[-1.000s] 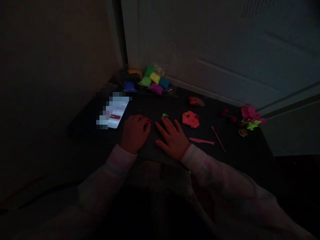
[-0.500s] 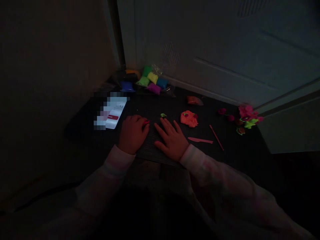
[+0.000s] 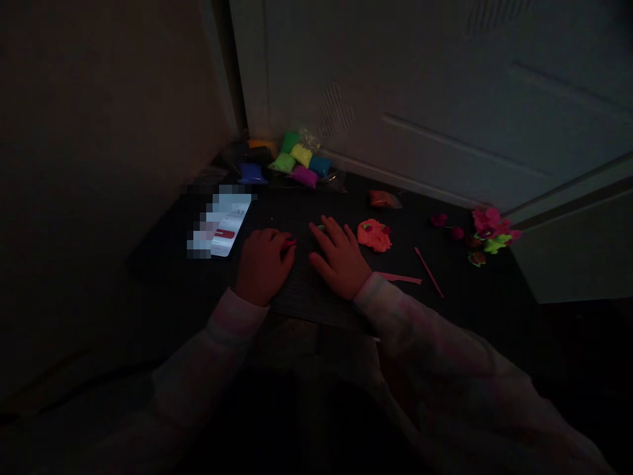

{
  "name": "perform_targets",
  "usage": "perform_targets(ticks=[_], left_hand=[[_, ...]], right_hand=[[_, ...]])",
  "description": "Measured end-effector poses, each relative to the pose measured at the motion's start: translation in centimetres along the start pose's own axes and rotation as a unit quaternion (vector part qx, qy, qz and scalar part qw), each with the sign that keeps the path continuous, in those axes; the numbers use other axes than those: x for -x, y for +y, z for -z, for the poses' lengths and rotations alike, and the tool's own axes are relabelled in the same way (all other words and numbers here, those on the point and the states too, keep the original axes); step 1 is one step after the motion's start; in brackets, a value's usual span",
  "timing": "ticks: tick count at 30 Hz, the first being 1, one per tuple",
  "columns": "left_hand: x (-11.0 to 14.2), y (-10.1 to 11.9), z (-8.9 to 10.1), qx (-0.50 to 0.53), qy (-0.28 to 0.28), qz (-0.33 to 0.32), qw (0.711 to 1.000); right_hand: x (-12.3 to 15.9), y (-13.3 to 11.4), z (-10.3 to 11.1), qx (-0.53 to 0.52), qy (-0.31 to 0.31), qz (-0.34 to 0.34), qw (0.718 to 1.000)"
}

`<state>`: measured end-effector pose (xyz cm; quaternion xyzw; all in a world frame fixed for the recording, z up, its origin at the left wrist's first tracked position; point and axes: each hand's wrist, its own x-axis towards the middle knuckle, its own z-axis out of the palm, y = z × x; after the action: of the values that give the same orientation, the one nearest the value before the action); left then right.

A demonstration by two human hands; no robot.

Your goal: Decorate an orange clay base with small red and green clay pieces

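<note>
My left hand (image 3: 264,265) is closed on a small piece of pink modelling clay (image 3: 288,243), which shows between thumb and fingers. Palm down and fingers spread, my right hand (image 3: 342,257) is low over the dark table. Its fingertips partly cover a small green clay piece (image 3: 321,227). Just right of those fingers lies a flat orange clay shape (image 3: 374,237) with dark pink and green bits on it. A pink plastic knife (image 3: 403,278) lies beside my right wrist, which hides its left end. Farther right is a thin pink modelling stick (image 3: 428,271).
Bags of coloured clay (image 3: 301,155) are heaped at the back by the wall. A lit phone (image 3: 230,224) lies left of my left hand. Behind the orange shape is a small orange bag (image 3: 384,199). Pink and green clay pieces (image 3: 489,227) cluster at the table's right end.
My right hand has moved slightly forward, so its fingers now cover most of the green piece and its wrist covers the knife's left end. My left hand stays almost still.
</note>
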<state>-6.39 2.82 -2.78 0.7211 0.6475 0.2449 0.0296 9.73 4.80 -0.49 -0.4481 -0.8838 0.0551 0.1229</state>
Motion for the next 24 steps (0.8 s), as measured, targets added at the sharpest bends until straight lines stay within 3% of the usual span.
perform_targets(ticks=[2,5,7,9,10,14,16,24], left_hand=[[0.0,-0.1,0.0,0.005,0.007,-0.001,1.0],[0.0,-0.1,0.3,0.009,0.029,0.0,1.0],[0.2,0.4,0.6,0.007,0.057,-0.007,0.998],[0.7,1.4,1.0,0.008,0.078,-0.031,0.996],[1.1,2.1,1.1,0.015,0.071,-0.053,0.996],[2.8,5.5,0.8,0.072,-0.056,-0.142,0.986],[3.4,6.8,0.2,0.09,-0.099,-0.152,0.979],[2.8,7.1,-0.5,0.122,-0.128,-0.146,0.973]], right_hand=[[0.7,0.5,2.4,-0.027,0.04,-0.005,0.999],[3.1,2.2,6.3,-0.15,0.184,-0.015,0.971],[5.2,4.0,7.7,-0.139,0.223,-0.055,0.963],[7.3,5.8,7.6,-0.082,0.197,-0.095,0.972],[8.3,6.6,7.0,-0.052,0.135,-0.107,0.984],[10.6,8.6,3.5,-0.031,0.075,-0.114,0.99],[10.8,8.8,2.4,-0.029,0.069,-0.118,0.99],[10.7,8.0,3.4,-0.064,0.042,-0.15,0.986]])
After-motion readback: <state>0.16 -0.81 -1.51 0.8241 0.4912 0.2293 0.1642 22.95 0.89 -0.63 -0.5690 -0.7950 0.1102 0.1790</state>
